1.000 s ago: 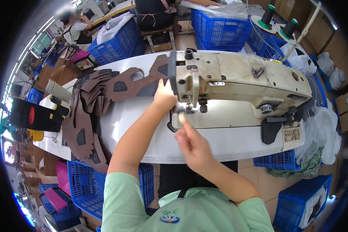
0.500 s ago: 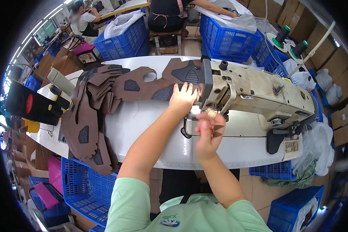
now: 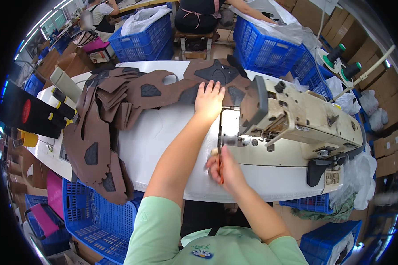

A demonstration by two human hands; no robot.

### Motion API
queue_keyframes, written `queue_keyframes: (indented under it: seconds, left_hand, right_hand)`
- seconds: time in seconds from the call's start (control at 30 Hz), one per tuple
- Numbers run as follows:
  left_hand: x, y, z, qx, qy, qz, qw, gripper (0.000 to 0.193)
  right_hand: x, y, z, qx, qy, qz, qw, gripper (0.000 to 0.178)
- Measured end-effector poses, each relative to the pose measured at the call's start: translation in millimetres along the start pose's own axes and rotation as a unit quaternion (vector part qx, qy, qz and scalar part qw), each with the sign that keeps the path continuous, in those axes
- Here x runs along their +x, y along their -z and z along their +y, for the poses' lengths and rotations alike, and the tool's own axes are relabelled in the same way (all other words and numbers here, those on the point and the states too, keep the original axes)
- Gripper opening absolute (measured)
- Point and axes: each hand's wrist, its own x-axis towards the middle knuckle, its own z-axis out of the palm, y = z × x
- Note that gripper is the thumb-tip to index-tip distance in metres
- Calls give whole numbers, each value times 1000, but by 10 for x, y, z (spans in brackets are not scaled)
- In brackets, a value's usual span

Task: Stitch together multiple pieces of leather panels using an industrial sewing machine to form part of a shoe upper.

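My left hand [image 3: 209, 100] lies flat with fingers spread on a brown shoe-upper-like piece [image 3: 188, 88] with black textured patches. That piece runs left into a heap of similar overlapping brown pieces [image 3: 90, 128], which hangs over the table's front edge. My right hand [image 3: 227, 170] is closed around scissors [image 3: 221, 170] with orange handles, slightly blurred; a thin dark blade points away from me. Something beige wraps one of its fingertips. Just beyond the right hand is the sewing machine's metal plate [image 3: 231, 126], with the cream machine head [image 3: 292, 106] to the right.
Black thread cones [image 3: 336, 53] stand behind the machine. At the left end of the white table [image 3: 163, 145] is a black box-like part [image 3: 35, 115]. Blue crates [image 3: 141, 37] line the far side, and another blue crate [image 3: 97, 221] sits below the front edge. Two people sit beyond.
The right hand has come down and left, away from the machine head, turning the blade to point away from me. The left hand and brown piece have shifted slightly away from the machine's needle area.
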Motion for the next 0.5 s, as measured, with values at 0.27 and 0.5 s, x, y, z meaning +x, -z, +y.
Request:
queue_keyframes:
  seconds: [0.27,0.5]
  left_hand:
    - [-75,-163,-11,-137,53,97,984,41]
    - [-66,-178,-54,-169,65,86,980,50]
  right_hand:
    - [864,-126,-382,373,83,130,915,40]
    - [1245,-28,-433,485,115,70,864,40]
